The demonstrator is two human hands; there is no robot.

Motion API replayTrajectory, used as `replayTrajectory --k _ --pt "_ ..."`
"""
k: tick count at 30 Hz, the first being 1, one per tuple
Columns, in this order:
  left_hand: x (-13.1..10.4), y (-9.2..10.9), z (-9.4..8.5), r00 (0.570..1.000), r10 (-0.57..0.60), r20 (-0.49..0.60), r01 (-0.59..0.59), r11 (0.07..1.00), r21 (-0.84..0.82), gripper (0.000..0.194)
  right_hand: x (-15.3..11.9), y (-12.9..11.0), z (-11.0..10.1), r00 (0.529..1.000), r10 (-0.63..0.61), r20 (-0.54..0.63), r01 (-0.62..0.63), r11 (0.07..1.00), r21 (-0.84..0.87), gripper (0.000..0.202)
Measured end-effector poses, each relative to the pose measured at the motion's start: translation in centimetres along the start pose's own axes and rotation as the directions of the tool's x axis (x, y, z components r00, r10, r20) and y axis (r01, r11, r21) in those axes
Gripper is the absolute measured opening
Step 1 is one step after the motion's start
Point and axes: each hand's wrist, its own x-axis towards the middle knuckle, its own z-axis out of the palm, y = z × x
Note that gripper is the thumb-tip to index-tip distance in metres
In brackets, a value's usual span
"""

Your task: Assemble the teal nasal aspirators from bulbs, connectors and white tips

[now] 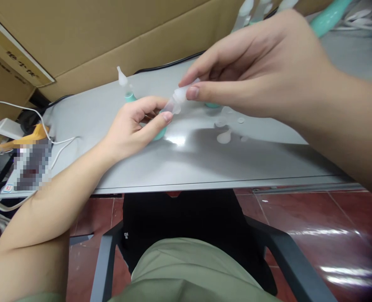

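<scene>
My left hand point(141, 121) is closed round a nasal aspirator with a teal body point(160, 133) and a clear cup point(170, 105). Thumb and fingers of my right hand point(255, 67) pinch the white soft tip point(181, 93), which touches the cup's upper end. The aspirator is tilted, and its lower part is partly hidden by my left hand. Behind that hand stands another aspirator point(123, 82) with a white pointed tip. Under my right hand, a loose whitish tip point(224, 136) and several small translucent pieces point(240, 120) lie on the table.
More aspirators point(244, 16) stand at the back right, near a teal body point(330, 17). Cardboard point(110, 33) rises behind the grey table point(186, 167). At the left are a blurred-out phone-like object point(33, 165), a white charger point(9, 128), cables and a yellow object point(36, 135).
</scene>
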Motion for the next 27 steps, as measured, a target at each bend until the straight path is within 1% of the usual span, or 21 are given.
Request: replayTrajectory --k 4,6,12,15,18,22,27 --pt "0.0 0.4 -0.1 0.999 -0.025 0.030 0.023 0.997 0.071 0.066 0.2 0.2 -0.4 0.997 -0.054 0.050 0.057 0.996 -0.063 0.012" --pt "0.1 0.6 -0.3 0.998 -0.033 0.053 0.027 0.992 0.124 0.064 0.2 0.1 -0.7 0.995 -0.067 0.072 0.074 0.992 -0.106 0.014" --pt "-0.1 0.9 -0.8 0.996 0.030 0.084 -0.047 0.977 0.208 0.037 0.3 0.1 -1.3 0.988 -0.093 0.122 0.116 0.973 -0.198 0.016" --pt "-0.1 0.6 -0.8 0.989 0.114 0.094 -0.135 0.955 0.264 0.028 0.2 0.3 -1.2 0.984 -0.094 0.154 0.122 0.975 -0.184 0.019" --pt "-0.1 0.2 -0.7 0.976 0.193 0.103 -0.216 0.925 0.313 0.025 0.0 0.2 -1.1 0.979 -0.088 0.186 0.117 0.981 -0.152 0.021" --pt "-0.2 0.2 -0.7 0.973 0.181 0.141 -0.221 0.905 0.364 0.022 0.1 0.5 -1.1 0.970 -0.112 0.215 0.147 0.977 -0.153 0.021" --pt "-0.1 -0.1 -1.0 0.960 0.217 0.177 -0.268 0.897 0.353 0.021 0.1 1.1 -0.9 0.958 -0.164 0.235 0.197 0.973 -0.122 0.018"
